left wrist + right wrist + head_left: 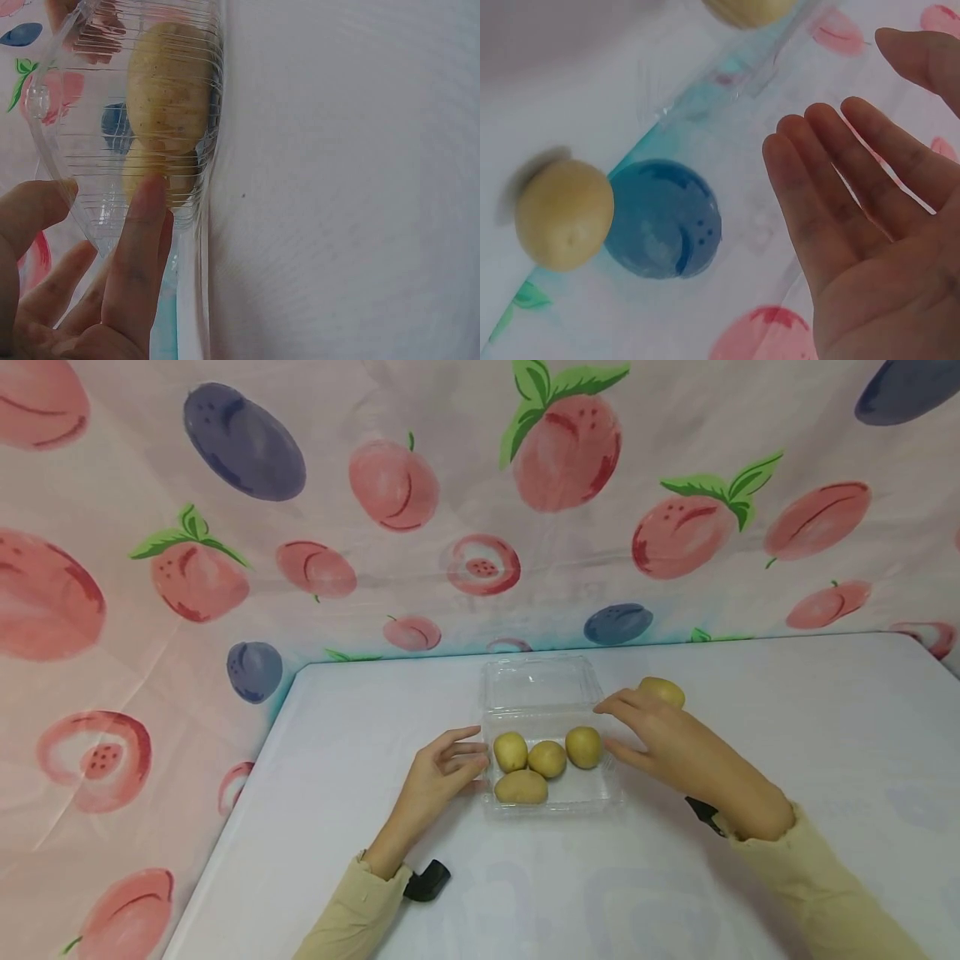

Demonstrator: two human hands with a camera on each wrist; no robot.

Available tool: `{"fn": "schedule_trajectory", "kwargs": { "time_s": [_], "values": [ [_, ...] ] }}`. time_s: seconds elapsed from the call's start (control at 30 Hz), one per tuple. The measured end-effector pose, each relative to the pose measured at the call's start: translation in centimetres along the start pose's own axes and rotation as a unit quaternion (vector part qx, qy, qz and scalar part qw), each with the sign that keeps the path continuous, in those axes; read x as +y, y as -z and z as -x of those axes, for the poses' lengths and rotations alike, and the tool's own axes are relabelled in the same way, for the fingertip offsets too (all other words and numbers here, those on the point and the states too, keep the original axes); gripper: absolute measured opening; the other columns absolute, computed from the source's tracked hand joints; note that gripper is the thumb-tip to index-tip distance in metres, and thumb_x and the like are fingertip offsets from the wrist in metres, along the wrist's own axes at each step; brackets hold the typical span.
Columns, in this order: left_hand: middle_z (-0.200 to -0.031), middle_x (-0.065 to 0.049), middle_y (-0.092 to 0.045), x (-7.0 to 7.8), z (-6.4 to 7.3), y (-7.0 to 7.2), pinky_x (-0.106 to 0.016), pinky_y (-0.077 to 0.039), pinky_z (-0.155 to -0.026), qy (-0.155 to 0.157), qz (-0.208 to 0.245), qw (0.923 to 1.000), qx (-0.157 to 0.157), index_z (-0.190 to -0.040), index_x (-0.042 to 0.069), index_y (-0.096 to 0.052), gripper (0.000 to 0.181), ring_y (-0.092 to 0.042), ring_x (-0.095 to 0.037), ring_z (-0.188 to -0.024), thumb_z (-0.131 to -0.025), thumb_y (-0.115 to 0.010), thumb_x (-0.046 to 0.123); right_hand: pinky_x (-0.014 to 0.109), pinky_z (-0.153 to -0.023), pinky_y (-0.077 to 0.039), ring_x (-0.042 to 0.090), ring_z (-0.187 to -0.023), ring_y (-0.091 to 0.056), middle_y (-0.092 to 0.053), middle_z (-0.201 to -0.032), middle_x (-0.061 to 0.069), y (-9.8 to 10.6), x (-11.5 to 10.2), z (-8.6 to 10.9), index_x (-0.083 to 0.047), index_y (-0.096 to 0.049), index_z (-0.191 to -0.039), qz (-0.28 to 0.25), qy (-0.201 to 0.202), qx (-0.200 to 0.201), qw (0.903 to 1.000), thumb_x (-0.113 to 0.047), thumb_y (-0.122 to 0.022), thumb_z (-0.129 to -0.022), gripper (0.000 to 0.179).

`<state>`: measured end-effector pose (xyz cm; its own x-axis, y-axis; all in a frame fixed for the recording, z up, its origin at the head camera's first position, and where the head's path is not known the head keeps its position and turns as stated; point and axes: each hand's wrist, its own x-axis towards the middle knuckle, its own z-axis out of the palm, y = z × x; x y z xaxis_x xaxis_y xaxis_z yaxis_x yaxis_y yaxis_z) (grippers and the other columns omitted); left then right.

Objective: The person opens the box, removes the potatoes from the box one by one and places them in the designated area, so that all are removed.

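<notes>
A clear plastic clamshell box [581, 789] lies with its lid [540, 683] folded back, away from me. Several yellowish potatoes rest inside, among them an oblong one [521, 787] at the near left and a rounder one [584, 747] at the right. My left hand [438, 770] is at the box's left side; in the left wrist view its fingertips [148, 199] touch the ribbed wall. Above the box's right edge, my right hand [660, 739] has its fingers extended and holds nothing. Another potato [663, 692] lies on the table beyond the right hand, partly hidden by it.
The white table [360, 710] ends at a fruit-patterned cloth [420, 410] that hangs behind it and along the left. Black wrist-worn devices [427, 881] show beside the sleeves.
</notes>
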<state>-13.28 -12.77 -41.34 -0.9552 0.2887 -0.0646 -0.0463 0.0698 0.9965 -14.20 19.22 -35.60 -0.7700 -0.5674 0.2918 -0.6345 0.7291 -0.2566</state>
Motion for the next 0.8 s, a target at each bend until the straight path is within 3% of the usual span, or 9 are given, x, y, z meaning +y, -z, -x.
{"fn": "schedule_trajectory", "kwargs": {
  "time_s": [0.3, 0.8],
  "values": [
    [-0.130, -0.026, -0.060, 0.1, 0.1, 0.0, -0.038, -0.062, -0.084, -0.002, -0.005, 1.0000, 0.000, -0.143, 0.003, -0.049, 0.051, -0.062, -0.037, -0.117, -0.095, -0.067, 0.009, 0.040, -0.085, -0.059, 0.025, -0.103, -0.065, -0.067, -0.109, 0.008, -1.2, -0.5, -0.5, -0.001, -0.067, -0.112, 0.007, 0.039, 0.018, 0.9991, -0.012, -0.081, -0.082, 0.035],
    [-0.130, -0.027, -0.059, 0.2, 0.1, -0.1, -0.038, -0.063, -0.084, -0.003, -0.002, 1.0000, 0.002, -0.143, 0.002, -0.048, 0.052, -0.062, -0.038, -0.117, -0.095, -0.067, 0.007, 0.038, -0.085, -0.060, 0.025, -0.105, -0.065, -0.066, -0.112, 0.010, -2.2, -1.2, -1.4, -0.001, -0.068, -0.112, -0.003, 0.028, -0.013, 0.9995, -0.009, -0.078, -0.084, 0.031]
  ]
}}
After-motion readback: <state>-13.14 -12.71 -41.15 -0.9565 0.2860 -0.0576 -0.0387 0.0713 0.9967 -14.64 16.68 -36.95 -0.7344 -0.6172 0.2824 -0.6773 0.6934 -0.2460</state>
